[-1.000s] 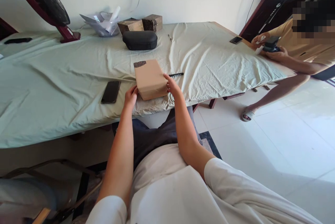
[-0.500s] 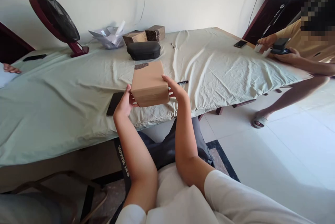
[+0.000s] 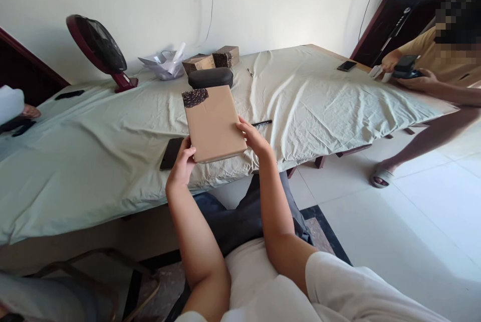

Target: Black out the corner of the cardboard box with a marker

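I hold a brown paper-wrapped parcel (image 3: pixel 212 122) up in front of me, tilted so its broad face is toward me. A dark patterned patch shows at its top left corner. My left hand (image 3: pixel 182 164) grips the lower left edge. My right hand (image 3: pixel 253 137) grips the right edge, fingers curled behind it. The parcel is off the table (image 3: pixel 93 141), which is covered with a pale green sheet.
A black phone (image 3: pixel 171 153) and a pen (image 3: pixel 262 123) lie on the sheet near my hands. Farther back are a black case (image 3: pixel 210 76), wrapped boxes (image 3: pixel 212 58), crumpled plastic (image 3: pixel 163 58) and a red fan (image 3: pixel 101 51). Another person (image 3: pixel 432 81) sits at the right holding a device.
The parcel lay flat on the table a second ago. Both hands lifted it and tipped it upright toward me.
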`<state>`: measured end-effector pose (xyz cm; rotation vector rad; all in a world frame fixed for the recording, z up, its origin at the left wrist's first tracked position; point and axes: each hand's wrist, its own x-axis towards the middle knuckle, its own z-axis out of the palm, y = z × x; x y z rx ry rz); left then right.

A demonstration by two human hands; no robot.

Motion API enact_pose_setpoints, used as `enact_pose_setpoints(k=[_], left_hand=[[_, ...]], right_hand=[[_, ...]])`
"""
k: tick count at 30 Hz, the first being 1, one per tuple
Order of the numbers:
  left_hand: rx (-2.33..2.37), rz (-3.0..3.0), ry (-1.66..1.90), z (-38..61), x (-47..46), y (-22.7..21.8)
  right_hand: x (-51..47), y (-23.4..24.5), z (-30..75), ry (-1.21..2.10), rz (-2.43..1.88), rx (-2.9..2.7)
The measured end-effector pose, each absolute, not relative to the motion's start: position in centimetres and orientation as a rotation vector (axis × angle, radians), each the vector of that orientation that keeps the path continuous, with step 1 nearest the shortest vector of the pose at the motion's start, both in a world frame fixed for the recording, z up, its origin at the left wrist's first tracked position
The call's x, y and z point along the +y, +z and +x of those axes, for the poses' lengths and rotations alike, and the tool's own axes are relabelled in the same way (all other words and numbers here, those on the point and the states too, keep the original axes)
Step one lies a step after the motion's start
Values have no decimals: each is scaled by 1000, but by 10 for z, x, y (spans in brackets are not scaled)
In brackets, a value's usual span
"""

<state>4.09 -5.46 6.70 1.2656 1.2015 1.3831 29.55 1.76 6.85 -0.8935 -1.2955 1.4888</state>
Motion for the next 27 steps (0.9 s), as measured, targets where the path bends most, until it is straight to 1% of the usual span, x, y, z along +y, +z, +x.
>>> enact_pose_setpoints(k=[3,9,13,16,19,21,23,27], left_hand=[[1223,1195,1401,39,-51,61],[1225,1143,1257,43,-41,57],[1263,1201,1321,56,-39,59],[1339,1401,1495,71,-42,67],[1361,1817,1639,94,-50,86],[1314,2031,1634,111,-58,101],[1266,2126,1615,125,-65,113],[1273,2101,1602,127,-66,115]], right_hand=[[17,69,319,1589,-947,-1340],[16,57,345,1593,-934,-1328],[18,49,344,1640,-838,-1221],[22,38,331,1691,-747,-1055],[26,22,313,1728,-748,-950],[27,13,303,1751,-735,-910],[27,7,298,1757,-716,-863],[25,10,304,1798,-672,-826]])
